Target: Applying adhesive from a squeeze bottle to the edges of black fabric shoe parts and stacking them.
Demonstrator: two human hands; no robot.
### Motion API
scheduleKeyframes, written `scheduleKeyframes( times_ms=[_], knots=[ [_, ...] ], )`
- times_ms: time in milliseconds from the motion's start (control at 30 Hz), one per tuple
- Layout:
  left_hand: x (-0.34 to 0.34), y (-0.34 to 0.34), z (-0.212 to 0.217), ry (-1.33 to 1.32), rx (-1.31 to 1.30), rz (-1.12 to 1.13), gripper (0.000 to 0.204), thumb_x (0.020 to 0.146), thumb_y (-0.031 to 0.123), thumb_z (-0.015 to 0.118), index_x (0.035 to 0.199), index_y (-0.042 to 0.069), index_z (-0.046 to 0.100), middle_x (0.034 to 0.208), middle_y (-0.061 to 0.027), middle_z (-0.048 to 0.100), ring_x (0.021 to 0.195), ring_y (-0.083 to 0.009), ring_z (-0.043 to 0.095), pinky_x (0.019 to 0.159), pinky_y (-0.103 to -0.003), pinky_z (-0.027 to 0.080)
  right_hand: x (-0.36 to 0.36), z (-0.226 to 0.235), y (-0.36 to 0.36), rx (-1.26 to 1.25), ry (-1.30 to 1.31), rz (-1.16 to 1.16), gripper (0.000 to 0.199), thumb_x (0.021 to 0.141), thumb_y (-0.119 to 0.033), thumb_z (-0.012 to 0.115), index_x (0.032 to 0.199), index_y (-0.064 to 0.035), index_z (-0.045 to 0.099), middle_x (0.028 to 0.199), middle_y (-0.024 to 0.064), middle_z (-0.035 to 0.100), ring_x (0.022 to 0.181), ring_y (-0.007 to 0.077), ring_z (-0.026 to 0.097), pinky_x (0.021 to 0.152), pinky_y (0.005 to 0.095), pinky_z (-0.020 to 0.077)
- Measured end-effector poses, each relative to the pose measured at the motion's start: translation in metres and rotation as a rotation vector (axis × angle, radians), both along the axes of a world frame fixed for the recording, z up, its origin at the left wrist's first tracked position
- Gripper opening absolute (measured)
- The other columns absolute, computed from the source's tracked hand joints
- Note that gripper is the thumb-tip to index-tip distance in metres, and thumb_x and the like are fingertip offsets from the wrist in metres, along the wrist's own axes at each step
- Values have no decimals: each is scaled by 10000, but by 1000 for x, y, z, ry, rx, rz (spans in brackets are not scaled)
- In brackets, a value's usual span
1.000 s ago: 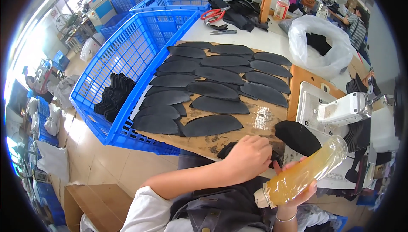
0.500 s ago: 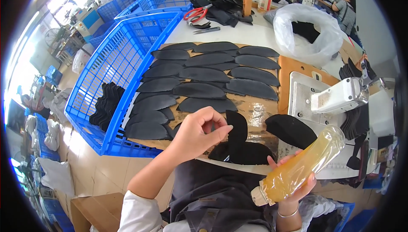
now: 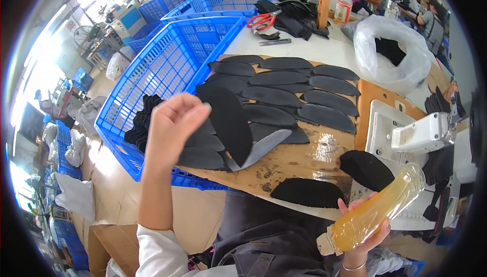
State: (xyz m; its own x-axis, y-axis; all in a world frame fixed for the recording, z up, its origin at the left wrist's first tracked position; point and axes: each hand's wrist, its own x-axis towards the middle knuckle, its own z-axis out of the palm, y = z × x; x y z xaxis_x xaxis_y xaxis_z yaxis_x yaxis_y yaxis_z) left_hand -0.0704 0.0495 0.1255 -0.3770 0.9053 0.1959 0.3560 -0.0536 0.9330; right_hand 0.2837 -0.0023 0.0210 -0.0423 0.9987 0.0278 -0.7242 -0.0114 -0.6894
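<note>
My left hand (image 3: 175, 125) pinches the edge of a black crescent-shaped fabric piece (image 3: 227, 125) between thumb and fingers. The piece hangs tilted over rows of dark, overlapping pieces of similar shape (image 3: 274, 78) on a brown board (image 3: 264, 173). Under its lower end shows a greyer piece (image 3: 266, 148). My right hand (image 3: 375, 236) is wrapped round a clear plastic bottle (image 3: 380, 206) of yellow liquid, its pale wrapped end tilted down to the left. Two more black pieces lie close by, one at the board's near edge (image 3: 309, 193) and one beside the bottle (image 3: 366, 169).
A blue crate (image 3: 152, 74) with stacked wavy black pieces (image 3: 142, 120) stands left of the board. Red-handled scissors (image 3: 262, 21) and black scraps lie behind. At right are a white machine arm (image 3: 421, 132) and a plastic bag (image 3: 362, 49). Another person (image 3: 433, 28) is at far right.
My left hand has moved left and up, carrying a black piece off the near part of the board over the rows. The bottle stays in my right hand; the whole view has shifted slightly.
</note>
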Motion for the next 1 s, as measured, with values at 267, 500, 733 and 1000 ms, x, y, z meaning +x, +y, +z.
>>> scheduleKeyframes(
  times_ms=[267,500,733,1000],
  knots=[
    [-101,78,46,83,69,-27,237,829,257,681,835,21,667,673,35,540,599,-39,441,540,-204,333,-4,7,-1,-33,-75,-26,605,858,-515,460,1269,-77,391,940,137,569,909,235,580,949,555,430],
    [-147,187,31,527,180,330,277,789,329,689,768,53,705,670,-26,623,612,-128,578,580,-287,449,0,9,-2,-101,-51,-67,631,839,-548,484,1273,-97,400,952,123,575,919,231,585,912,528,468],
    [-83,258,-52,1127,294,281,111,704,187,656,681,79,659,782,-118,648,766,-294,632,687,-417,501,6,14,-1,-159,27,91,633,779,-444,558,1277,-72,438,1104,158,576,1028,291,570,955,481,421],
    [-53,250,-96,1094,150,15,133,718,196,692,698,70,657,818,-108,640,815,-293,608,705,-422,473,5,13,0,-159,50,41,650,779,-430,578,1293,-62,429,1146,143,540,1031,307,541,884,425,468]
  ],
)
